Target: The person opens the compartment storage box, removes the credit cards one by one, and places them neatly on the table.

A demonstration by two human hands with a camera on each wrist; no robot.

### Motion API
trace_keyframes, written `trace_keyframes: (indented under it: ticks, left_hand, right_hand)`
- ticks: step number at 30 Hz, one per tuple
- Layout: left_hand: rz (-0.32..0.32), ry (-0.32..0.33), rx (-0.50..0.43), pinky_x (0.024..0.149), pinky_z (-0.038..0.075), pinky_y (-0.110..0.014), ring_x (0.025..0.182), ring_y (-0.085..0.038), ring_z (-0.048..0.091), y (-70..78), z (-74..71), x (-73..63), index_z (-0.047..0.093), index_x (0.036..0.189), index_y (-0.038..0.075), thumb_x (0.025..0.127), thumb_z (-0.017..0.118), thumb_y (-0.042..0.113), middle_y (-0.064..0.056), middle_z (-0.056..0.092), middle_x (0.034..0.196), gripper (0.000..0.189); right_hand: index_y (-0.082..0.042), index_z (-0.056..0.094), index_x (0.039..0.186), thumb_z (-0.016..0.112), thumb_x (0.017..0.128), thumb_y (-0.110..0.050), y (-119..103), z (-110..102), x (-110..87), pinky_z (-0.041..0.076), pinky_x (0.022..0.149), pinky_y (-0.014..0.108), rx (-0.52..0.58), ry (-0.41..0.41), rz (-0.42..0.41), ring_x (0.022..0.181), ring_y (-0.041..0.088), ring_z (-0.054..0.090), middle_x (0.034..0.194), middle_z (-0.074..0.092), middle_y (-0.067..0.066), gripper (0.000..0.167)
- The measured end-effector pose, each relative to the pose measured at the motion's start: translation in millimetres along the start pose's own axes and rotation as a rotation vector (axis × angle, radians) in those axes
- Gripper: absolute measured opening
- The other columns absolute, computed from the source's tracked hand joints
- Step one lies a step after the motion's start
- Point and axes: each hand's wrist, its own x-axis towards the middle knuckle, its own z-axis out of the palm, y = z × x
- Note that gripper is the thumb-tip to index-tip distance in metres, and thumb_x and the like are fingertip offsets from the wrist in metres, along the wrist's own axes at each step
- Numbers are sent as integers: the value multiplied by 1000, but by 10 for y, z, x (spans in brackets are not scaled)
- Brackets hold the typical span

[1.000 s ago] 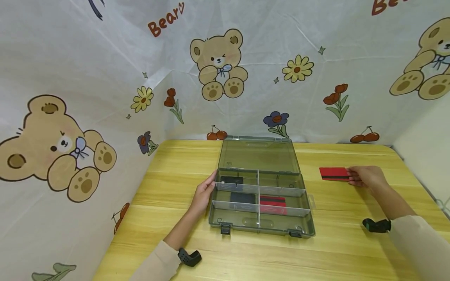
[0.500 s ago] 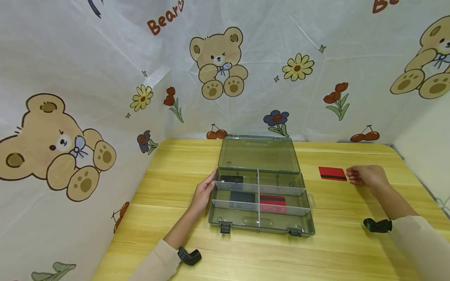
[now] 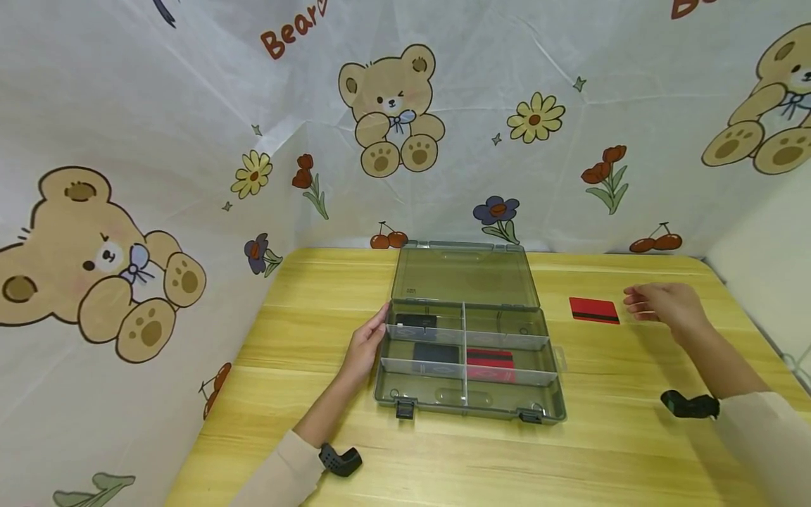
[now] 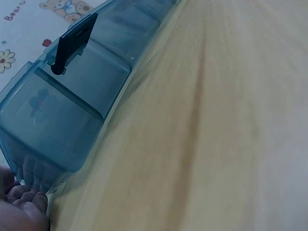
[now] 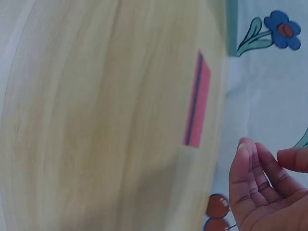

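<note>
A red card (image 3: pixel 594 310) with a dark stripe lies on the table at the right. My right hand (image 3: pixel 667 306) hovers just right of it, fingers loosely bent and holding nothing; the right wrist view shows the thumb apart from the fingers. Left of the card, a translucent grey-green compartment box (image 3: pixel 510 405) stands with its lid (image 3: pixel 465 276) laid back. My left hand (image 3: pixel 364 346) holds the box's left side wall. Another red card (image 3: pixel 491 359) lies in the middle right compartment. Dark cards are in the back left (image 3: pixel 416 322) and middle left (image 3: pixel 437 353) compartments.
The wooden table (image 3: pixel 405 465) ends at a white cloth backdrop (image 3: pixel 469 162) printed with bears and flowers. Two black latches, left (image 3: pixel 405 409) and right (image 3: pixel 529 415), hang at the box's front. Each wrist wears a black device.
My right hand has let go of the red card and moved a little up and away to the right. The card now lies on the table. The left hand stays at the box.
</note>
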Motion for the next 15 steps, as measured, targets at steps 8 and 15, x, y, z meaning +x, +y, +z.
trace_keyframes:
  ticks: [8, 15]
  left_hand:
    - [-4, 7, -14, 125, 17, -36, 153, -24, 23, 11, -8, 3, 37, 154, -2, 110, 41, 7, -9, 33, 163, 45]
    - [4, 1, -18, 125, 15, -38, 153, -27, 22, -9, -7, 1, 36, 153, -4, 109, 41, 7, -12, 32, 163, 46]
  right_hand:
    - [-16, 74, 105, 49, 108, -35, -413, 259, -210, 63, 73, 27, -70, -68, -104, 84, 14, 75, 91, 76, -4, 32]
    - [8, 62, 127, 47, 109, -32, -689, 530, -341, 61, 73, 27, -123, -125, -138, 86, 13, 75, 92, 76, -9, 46]
